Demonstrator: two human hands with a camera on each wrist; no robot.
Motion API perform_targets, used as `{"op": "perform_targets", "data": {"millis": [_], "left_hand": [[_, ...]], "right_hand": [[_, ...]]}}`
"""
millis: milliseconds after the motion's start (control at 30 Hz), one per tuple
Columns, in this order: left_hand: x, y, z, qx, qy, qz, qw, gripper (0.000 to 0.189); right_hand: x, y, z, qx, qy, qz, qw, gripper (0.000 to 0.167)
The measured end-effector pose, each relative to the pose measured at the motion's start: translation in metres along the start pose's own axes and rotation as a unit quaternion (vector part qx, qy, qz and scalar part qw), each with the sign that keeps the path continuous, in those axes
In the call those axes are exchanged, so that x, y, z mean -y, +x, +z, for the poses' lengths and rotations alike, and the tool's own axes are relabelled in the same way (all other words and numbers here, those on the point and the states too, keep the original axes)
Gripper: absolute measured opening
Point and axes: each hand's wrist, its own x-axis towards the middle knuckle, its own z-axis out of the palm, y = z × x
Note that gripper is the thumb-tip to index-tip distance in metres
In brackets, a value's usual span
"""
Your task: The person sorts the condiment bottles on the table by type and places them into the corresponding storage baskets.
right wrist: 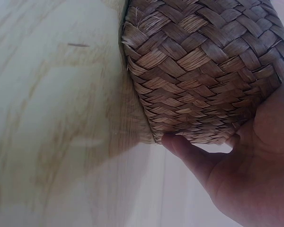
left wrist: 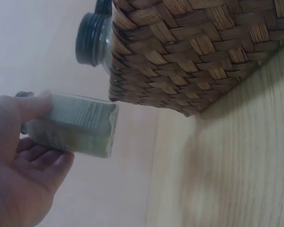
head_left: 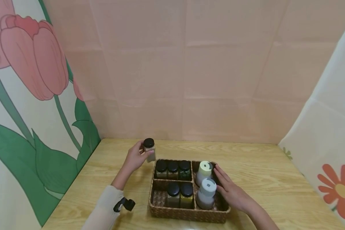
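Note:
My left hand [head_left: 134, 158] holds a small clear spice jar [head_left: 151, 154] with a black lid, up beside the back left corner of a woven basket [head_left: 187, 214]. In the left wrist view, thumb and fingers pinch the jar [left wrist: 78, 124] near its lid; printing shows on its side and pale greenish contents within. My right hand [head_left: 233, 194] rests along the basket's right side, fingers straight. In the right wrist view that hand [right wrist: 246, 184] touches the woven outer wall [right wrist: 199, 71], one fingertip low near the table.
Three black-lidded jars [head_left: 173, 169] stand in the basket's back left compartment, two more [head_left: 180, 195] in the front left one. The right compartment holds a bottle with a pale yellow cap [head_left: 205, 167] and one with a white cap [head_left: 208, 187]. The wooden table [head_left: 256, 166] meets printed cloths.

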Motion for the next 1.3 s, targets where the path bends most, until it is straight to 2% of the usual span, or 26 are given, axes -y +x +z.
{"op": "perform_targets", "data": {"millis": [133, 300, 533, 833, 967, 1300], "left_hand": [[-0.005, -0.001, -0.003, 0.006, -0.006, -0.001, 1.0, 0.053], [-0.01, -0.007, -0.007, 0.011, 0.0, 0.012, 0.9999, 0.054], [-0.029, -0.022, -0.016, 0.009, -0.001, 0.029, 0.9996, 0.055], [-0.045, -0.039, -0.022, 0.013, 0.003, 0.034, 0.9993, 0.05], [-0.048, -0.045, -0.023, 0.017, -0.001, 0.036, 0.9992, 0.052], [-0.049, -0.051, -0.025, 0.024, -0.02, 0.015, 0.9994, 0.052]], "right_hand": [[0.0, -0.001, 0.0, -0.004, -0.001, -0.001, 1.0, 0.065], [0.0, -0.001, 0.0, -0.003, 0.0, 0.0, 1.0, 0.065], [-0.002, 0.0, 0.001, 0.0, 0.001, -0.003, 1.0, 0.065], [-0.003, 0.0, 0.0, 0.002, 0.001, -0.008, 1.0, 0.065], [-0.002, 0.0, 0.0, 0.001, 0.003, -0.007, 1.0, 0.065], [-0.002, 0.0, 0.001, -0.002, 0.002, -0.004, 1.0, 0.065]]}}
